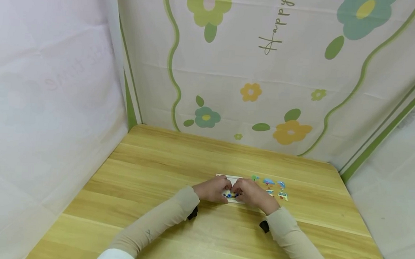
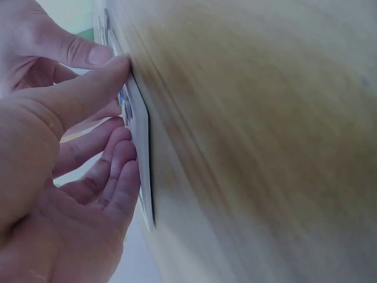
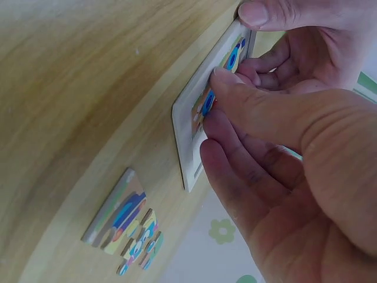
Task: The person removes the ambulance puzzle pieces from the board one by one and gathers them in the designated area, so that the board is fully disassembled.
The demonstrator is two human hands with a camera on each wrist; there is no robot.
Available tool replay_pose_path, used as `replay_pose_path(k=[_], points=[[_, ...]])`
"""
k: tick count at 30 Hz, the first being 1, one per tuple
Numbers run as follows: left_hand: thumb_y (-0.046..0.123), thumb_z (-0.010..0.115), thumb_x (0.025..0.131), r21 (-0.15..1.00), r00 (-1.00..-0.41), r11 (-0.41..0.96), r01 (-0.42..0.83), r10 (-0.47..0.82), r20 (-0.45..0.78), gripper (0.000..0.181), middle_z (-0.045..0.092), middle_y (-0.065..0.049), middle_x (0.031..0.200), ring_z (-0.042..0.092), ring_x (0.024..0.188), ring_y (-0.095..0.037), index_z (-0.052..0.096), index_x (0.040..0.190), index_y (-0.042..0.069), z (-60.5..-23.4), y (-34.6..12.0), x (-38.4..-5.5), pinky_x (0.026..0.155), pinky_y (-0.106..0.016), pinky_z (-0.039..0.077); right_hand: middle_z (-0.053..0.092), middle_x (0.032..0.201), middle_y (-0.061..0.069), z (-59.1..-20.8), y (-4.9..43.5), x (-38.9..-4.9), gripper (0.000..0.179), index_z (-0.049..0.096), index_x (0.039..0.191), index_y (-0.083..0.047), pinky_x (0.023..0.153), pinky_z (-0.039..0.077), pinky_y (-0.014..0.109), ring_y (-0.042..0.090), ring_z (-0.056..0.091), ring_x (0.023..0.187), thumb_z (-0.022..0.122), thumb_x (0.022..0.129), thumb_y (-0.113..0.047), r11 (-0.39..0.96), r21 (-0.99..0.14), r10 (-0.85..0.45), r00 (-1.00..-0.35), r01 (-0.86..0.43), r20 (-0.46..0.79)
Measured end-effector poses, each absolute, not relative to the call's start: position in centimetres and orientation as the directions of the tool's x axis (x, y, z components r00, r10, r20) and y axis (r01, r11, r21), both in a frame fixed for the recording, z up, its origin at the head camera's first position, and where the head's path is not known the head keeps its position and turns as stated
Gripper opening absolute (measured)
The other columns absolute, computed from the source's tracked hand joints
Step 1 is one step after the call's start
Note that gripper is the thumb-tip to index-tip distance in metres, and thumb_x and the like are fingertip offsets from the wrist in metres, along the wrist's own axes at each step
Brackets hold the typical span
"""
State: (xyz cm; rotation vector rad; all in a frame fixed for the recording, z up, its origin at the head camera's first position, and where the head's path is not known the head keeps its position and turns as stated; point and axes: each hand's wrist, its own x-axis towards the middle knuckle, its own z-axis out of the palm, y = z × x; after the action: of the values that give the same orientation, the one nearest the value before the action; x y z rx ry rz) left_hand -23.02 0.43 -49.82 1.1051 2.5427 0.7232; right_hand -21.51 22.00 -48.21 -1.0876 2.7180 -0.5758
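Observation:
A small jigsaw board (image 1: 230, 179) with a white frame lies flat on the wooden table, both hands over it. My left hand (image 1: 213, 188) is at its left side, thumb at the near rim and curled fingertips on its face, as the left wrist view shows. From the right comes my right hand (image 1: 251, 192); thumb and forefinger pinch at a jigsaw piece (image 3: 207, 102) with a blue wheel, low in the picture. Another blue wheel (image 3: 233, 57) shows between the hands in the right wrist view. The fingers hide much of the board's middle.
Right of the board lie several loose jigsaw pieces (image 1: 269, 181), with blue, green and cream printing. The right wrist view shows some pieces (image 3: 121, 215) close together. A flowered cloth (image 1: 232, 67) hangs behind the table (image 1: 177, 155), and pale cloths flank it.

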Motion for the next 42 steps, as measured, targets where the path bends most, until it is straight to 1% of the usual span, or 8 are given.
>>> replay_pose_path(k=[10,15,21,24,29,31,38,42], points=[[0.023,0.084,0.094,0.569,-0.679,0.582,0.58,0.732,-0.057,0.038,0.066,-0.003,0.124,0.055,0.106,-0.01,0.069,0.125,0.008,-50.1,0.4,-23.1,0.096,-0.024,0.05,0.075,0.105,0.007,-48.4,22.1,-21.5,0.022,0.078,0.106,-0.006,0.079,0.059,0.031,0.021,0.07,0.094,0.083,0.087,0.003,0.671,-0.414,-0.675,-0.738,-0.615,0.001],[0.024,0.084,0.093,0.572,-0.68,0.582,0.578,0.731,-0.056,0.039,0.066,-0.003,0.125,0.055,0.108,-0.01,0.069,0.126,0.008,-50.3,0.4,-23.1,0.098,-0.025,0.05,0.075,0.107,0.007,-48.2,22.1,-21.5,0.022,0.076,0.109,-0.005,0.081,0.06,0.031,0.02,0.071,0.095,0.082,0.089,0.001,0.695,-0.466,-0.637,-0.769,-0.549,-0.044],[0.021,0.084,0.093,0.58,-0.677,0.572,0.579,0.735,-0.049,0.039,0.066,-0.002,0.124,0.055,0.108,-0.009,0.07,0.126,0.008,-50.2,0.4,-23.1,0.096,-0.022,0.049,0.075,0.1,0.005,-48.4,22.4,-21.6,0.009,0.074,0.106,-0.005,0.076,0.058,0.025,0.01,0.068,0.087,0.073,0.098,-0.001,0.673,-0.555,-0.614,-0.787,-0.489,-0.051],[0.021,0.083,0.093,0.581,-0.676,0.574,0.577,0.735,-0.055,0.039,0.066,-0.002,0.126,0.056,0.11,-0.01,0.069,0.127,0.008,-50.2,0.5,-23.1,0.097,-0.022,0.049,0.075,0.098,0.003,-48.5,22.5,-21.7,0.007,0.073,0.104,-0.006,0.074,0.057,0.023,0.007,0.068,0.086,0.069,0.1,-0.001,0.659,-0.582,-0.612,-0.789,-0.477,-0.046],[0.023,0.084,0.093,0.566,-0.687,0.595,0.571,0.724,-0.069,0.041,0.065,-0.003,0.126,0.057,0.109,-0.009,0.068,0.128,0.008,-50.2,0.5,-23.0,0.098,-0.022,0.051,0.074,0.098,0.002,-48.4,22.9,-21.8,0.006,0.072,0.102,-0.008,0.075,0.057,0.024,0.009,0.068,0.087,0.068,0.102,-0.003,0.65,-0.61,-0.604,-0.795,-0.454,-0.052],[0.023,0.084,0.093,0.557,-0.689,0.602,0.572,0.721,-0.072,0.043,0.064,-0.004,0.126,0.057,0.108,-0.009,0.068,0.128,0.007,-50.2,0.5,-23.0,0.098,-0.022,0.051,0.073,0.097,0.001,-48.3,23.4,-21.7,0.006,0.072,0.101,-0.01,0.075,0.057,0.023,0.01,0.068,0.087,0.068,0.102,-0.005,0.654,-0.612,-0.594,-0.803,-0.445,-0.05],[0.024,0.085,0.092,0.543,-0.699,0.616,0.571,0.711,-0.072,0.046,0.064,-0.005,0.125,0.057,0.107,-0.011,0.067,0.129,0.005,-49.9,0.6,-22.8,0.097,-0.022,0.051,0.071,0.095,0.004,-47.7,25.8,-21.3,0.005,0.069,0.1,-0.007,0.071,0.055,0.025,0.015,0.067,0.084,0.067,0.103,-0.004,0.65,-0.607,-0.589,-0.808,-0.457,-0.024],[0.024,0.085,0.092,0.539,-0.702,0.621,0.569,0.708,-0.074,0.046,0.064,-0.005,0.124,0.057,0.106,-0.011,0.067,0.13,0.005,-49.8,0.6,-22.7,0.097,-0.022,0.05,0.071,0.092,0.001,-47.6,27.6,-20.7,0.007,0.069,0.098,-0.01,0.071,0.055,0.024,0.011,0.067,0.082,0.069,0.102,-0.005,0.682,-0.575,-0.56,-0.828,-0.452,-0.013]])
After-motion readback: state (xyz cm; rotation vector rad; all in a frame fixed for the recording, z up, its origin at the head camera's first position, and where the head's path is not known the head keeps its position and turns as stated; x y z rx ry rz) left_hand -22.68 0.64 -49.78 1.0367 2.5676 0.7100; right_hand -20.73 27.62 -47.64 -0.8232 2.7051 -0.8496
